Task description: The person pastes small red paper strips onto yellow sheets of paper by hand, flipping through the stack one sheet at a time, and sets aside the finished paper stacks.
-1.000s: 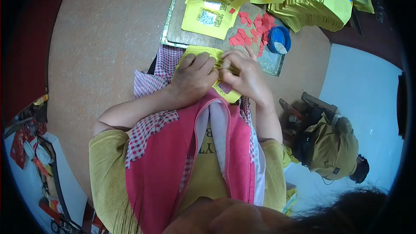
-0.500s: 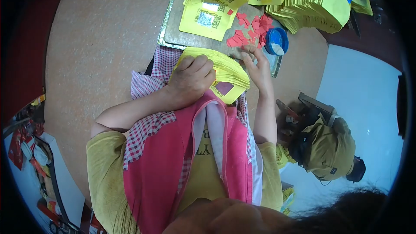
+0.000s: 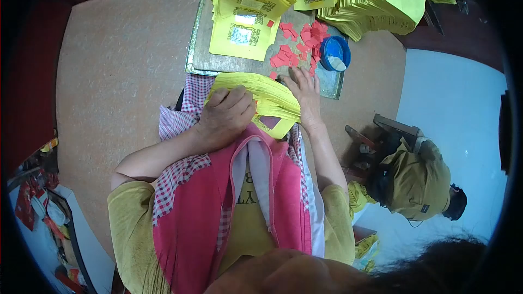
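Note:
My left hand (image 3: pixel 226 117) is closed around the near left side of a thick stack of yellow paper sheets (image 3: pixel 272 95), held at my lap against the table's edge. A dark purplish square shows on the sheet at the stack's near end, and a bit of red shows beside my left fingers. My right hand (image 3: pixel 306 98) lies at the table's near edge, just right of the stack. Its fingers are stretched out and slightly apart, with the tips by the loose red paper pieces (image 3: pixel 284 57). Whether a fingertip touches a piece I cannot tell.
On the table (image 3: pixel 218 66) lie printed yellow sheets (image 3: pixel 237 43) with silvery squares. A blue tub (image 3: pixel 335 51) with something whitish inside stands right of the red pieces. A fanned stack of yellow paper (image 3: pixel 376 2) sits behind. A brown backpack (image 3: pixel 419 179) rests at the right.
The view has shifted, so the table and stack sit further left and lower. My right fingers have gone from curled together to stretched out over the table edge. My left hand keeps its hold.

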The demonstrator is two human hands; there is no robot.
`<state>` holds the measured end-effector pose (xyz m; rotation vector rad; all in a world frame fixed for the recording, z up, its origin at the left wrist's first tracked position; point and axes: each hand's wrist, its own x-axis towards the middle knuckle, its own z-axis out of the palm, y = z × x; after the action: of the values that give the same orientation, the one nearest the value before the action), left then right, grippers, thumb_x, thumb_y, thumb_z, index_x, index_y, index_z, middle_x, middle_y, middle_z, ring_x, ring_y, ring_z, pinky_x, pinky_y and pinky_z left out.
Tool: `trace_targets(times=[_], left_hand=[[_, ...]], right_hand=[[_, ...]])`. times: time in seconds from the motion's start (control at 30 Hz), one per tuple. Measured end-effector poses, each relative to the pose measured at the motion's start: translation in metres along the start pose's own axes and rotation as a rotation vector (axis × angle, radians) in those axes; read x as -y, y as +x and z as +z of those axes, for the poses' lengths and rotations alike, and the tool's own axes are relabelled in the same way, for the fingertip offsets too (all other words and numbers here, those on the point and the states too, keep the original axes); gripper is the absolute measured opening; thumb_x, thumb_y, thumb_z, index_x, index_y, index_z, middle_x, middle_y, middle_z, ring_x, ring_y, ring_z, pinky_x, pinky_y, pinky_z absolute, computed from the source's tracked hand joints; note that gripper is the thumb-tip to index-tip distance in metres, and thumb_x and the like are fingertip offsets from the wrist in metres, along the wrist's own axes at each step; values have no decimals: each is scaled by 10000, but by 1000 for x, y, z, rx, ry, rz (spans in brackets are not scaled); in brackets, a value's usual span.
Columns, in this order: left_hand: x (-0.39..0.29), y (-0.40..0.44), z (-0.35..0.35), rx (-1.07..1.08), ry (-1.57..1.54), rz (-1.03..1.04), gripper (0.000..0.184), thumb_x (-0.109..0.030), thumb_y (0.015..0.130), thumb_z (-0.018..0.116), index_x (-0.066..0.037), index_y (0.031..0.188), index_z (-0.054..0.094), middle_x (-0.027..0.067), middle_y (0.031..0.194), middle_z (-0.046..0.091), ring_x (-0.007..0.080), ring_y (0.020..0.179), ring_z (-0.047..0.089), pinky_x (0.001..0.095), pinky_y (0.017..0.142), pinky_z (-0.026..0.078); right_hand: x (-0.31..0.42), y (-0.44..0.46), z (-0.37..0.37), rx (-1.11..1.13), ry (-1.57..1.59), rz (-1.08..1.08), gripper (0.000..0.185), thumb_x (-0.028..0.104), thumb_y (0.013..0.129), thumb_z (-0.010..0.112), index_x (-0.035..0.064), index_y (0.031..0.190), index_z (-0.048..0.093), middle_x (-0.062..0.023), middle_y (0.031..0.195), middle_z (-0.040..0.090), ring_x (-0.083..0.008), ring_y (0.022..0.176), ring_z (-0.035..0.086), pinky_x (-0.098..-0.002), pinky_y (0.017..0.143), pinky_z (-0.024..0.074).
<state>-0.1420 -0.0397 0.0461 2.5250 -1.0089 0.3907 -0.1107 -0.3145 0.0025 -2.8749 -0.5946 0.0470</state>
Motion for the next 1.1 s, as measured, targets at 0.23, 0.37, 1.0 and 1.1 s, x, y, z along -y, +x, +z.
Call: trace_targets(times=[0.23, 0.37, 1.0, 1.1], left_hand=[[-2, -2, 1, 63, -30, -19, 238, -189, 857, 621, -70, 1043, 708, 35, 1073, 635, 199, 1108, 561, 381, 896, 367], [-4, -1, 1, 90, -60, -72, 235, -182, 856, 624, -68, 1043, 709, 55, 1111, 631, 214, 1111, 562, 388, 915, 368], [-3, 0, 6, 22, -66, -102, 240, -176, 827, 639, -67, 1030, 708, 80, 1142, 612, 237, 1131, 539, 408, 956, 343], [-3, -1, 6, 13, -71, -109, 230, -174, 825, 638, -73, 1018, 711, 81, 1147, 612, 235, 1126, 541, 410, 953, 343]], right_hand=[[-2, 4, -1, 13, -16, -68, 489, 225, 868, 658, 195, 1354, 616, -130, 1522, 456, -347, 1466, 350, -561, 1217, 191], [-11, 3, -20, -23, -165, 42, 472, 214, 865, 662, 200, 1337, 634, -134, 1531, 454, -348, 1468, 353, -572, 1211, 200], [56, 44, -66, 206, 664, -129, 166, 165, 821, 715, 86, 930, 619, -79, 1122, 684, -277, 1144, 620, -538, 1173, 284], [76, 56, -67, 237, 300, -52, 204, 188, 818, 731, 89, 958, 619, -101, 1122, 672, -291, 1124, 619, -551, 1180, 267]])
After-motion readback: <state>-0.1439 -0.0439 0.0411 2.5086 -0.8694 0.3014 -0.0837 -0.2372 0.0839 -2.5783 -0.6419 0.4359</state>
